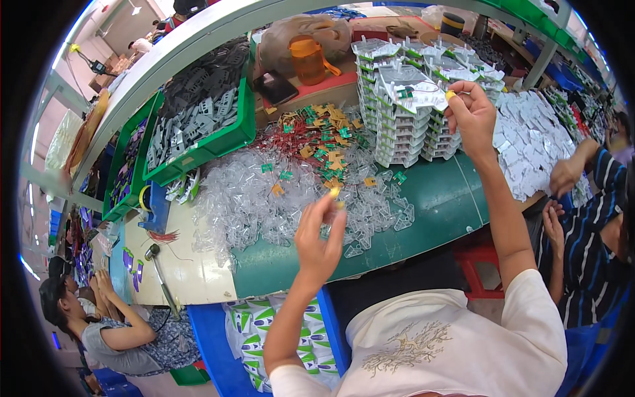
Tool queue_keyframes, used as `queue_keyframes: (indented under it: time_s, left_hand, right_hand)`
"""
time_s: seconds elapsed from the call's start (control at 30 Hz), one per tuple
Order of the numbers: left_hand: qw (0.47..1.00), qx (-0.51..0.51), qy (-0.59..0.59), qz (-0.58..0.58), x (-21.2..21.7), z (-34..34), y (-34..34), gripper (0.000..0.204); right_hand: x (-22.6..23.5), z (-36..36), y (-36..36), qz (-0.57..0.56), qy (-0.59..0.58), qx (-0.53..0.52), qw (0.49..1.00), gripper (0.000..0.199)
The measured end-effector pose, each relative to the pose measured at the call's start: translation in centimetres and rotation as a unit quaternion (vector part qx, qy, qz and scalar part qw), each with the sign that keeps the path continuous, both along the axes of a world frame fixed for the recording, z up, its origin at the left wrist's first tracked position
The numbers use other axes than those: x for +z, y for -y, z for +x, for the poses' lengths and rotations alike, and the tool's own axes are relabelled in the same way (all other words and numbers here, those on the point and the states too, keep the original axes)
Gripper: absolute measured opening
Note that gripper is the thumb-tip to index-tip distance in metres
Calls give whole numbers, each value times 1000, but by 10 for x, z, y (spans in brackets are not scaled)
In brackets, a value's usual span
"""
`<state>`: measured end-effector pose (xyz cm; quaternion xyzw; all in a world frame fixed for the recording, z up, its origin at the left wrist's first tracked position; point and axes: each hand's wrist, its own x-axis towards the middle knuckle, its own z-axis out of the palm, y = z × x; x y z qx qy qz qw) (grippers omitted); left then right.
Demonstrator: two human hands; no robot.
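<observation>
My right hand point(473, 118) is raised at the stacks, its thumb and fingers pinched at the edge of a white plastic housing point(428, 99). A small green circuit board point(406, 92) shows on that housing. Under and around it rise stacked white housings point(399, 135) with green edges. My left hand point(319, 243) hovers over the near side of a heap of clear plastic pieces point(254, 198), thumb and forefinger apart, with nothing visible between them. Yellow covers sit on fingertips of both hands. Behind the clear heap lie green and yellow circuit boards point(329, 135) with red wires.
Green bins point(246, 122) of grey and black parts stand at the left, near a hammer point(159, 271). An orange bottle point(306, 61) is at the back. White flat pieces point(529, 139) spread at the right beside a co-worker's hands point(567, 175). Another person point(119, 324) works at the left.
</observation>
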<state>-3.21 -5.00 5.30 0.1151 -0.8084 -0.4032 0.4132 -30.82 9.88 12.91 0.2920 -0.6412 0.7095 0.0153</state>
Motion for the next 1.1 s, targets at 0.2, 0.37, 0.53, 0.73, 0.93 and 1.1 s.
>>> queue_keyframes:
  time_s: [0.2, 0.37, 0.53, 0.73, 0.93, 1.1]
  left_hand:
    - [991, -67, -4, 116, 40, -141, 40, 35]
    - [983, -73, 27, 164, 42, -195, 50, 43]
    - [991, -47, 65, 109, 47, -203, 46, 45]
    - [990, -38, 64, 116, 40, -202, 38, 41]
    - [990, -48, -1, 135, 23, -205, 38, 41]
    - [988, -61, -29, 139, 26, -194, 32, 43]
  right_hand:
    - [-9, -7, 14, -27, 17, -42, 999, 13]
    - [-11, -9, 18, -31, 18, -42, 998, 11]
    - [-11, -13, 28, -41, -10, -60, 997, 12]
    - [-17, -13, 40, -23, -46, -98, 994, 13]
    - [-27, -11, 41, -55, -19, -70, 996, 17]
    - [-43, -8, 21, -109, -44, -45, 992, 19]
